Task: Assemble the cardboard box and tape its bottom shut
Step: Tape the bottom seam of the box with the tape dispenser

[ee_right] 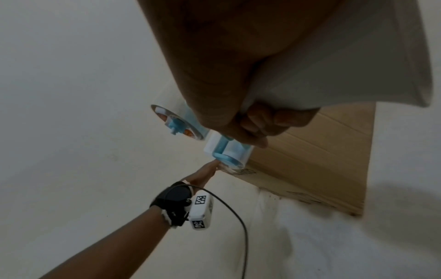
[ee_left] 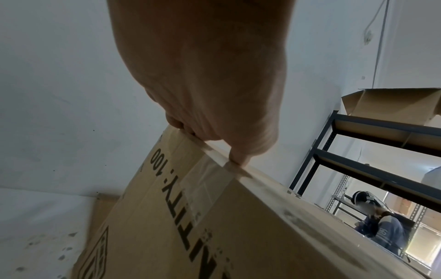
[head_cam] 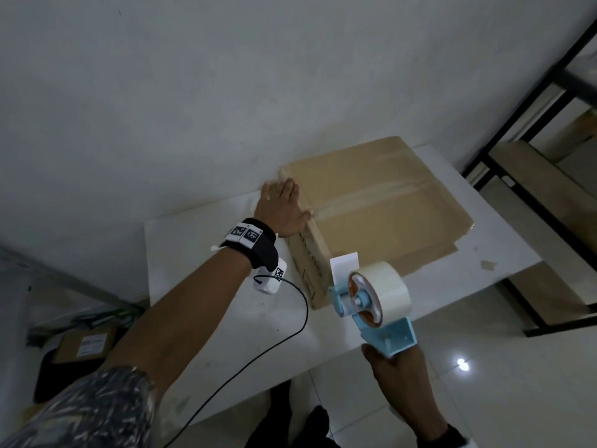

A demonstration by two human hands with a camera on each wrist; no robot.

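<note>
A brown cardboard box (head_cam: 381, 208) stands bottom-up on a white table (head_cam: 206, 273), with clear tape along its middle seam and down its near side (ee_left: 205, 181). My left hand (head_cam: 284, 208) lies flat on the box's left top edge, fingers straight, thumb (ee_left: 238, 160) pressing the tape end at the corner. My right hand (head_cam: 387, 357) grips the handle of a light-blue tape dispenser (head_cam: 374, 299) holding a clear tape roll, in the air near the box's front corner. In the right wrist view my fingers (ee_right: 260, 120) curl round that handle.
A dark metal shelf rack (head_cam: 523, 130) stands to the right, with an open box (ee_left: 391, 105) on top. Another person (ee_left: 384, 226) is far behind it. A cable (head_cam: 290, 324) runs across the table. Boxes and clutter (head_cam: 84, 344) lie on the floor at left.
</note>
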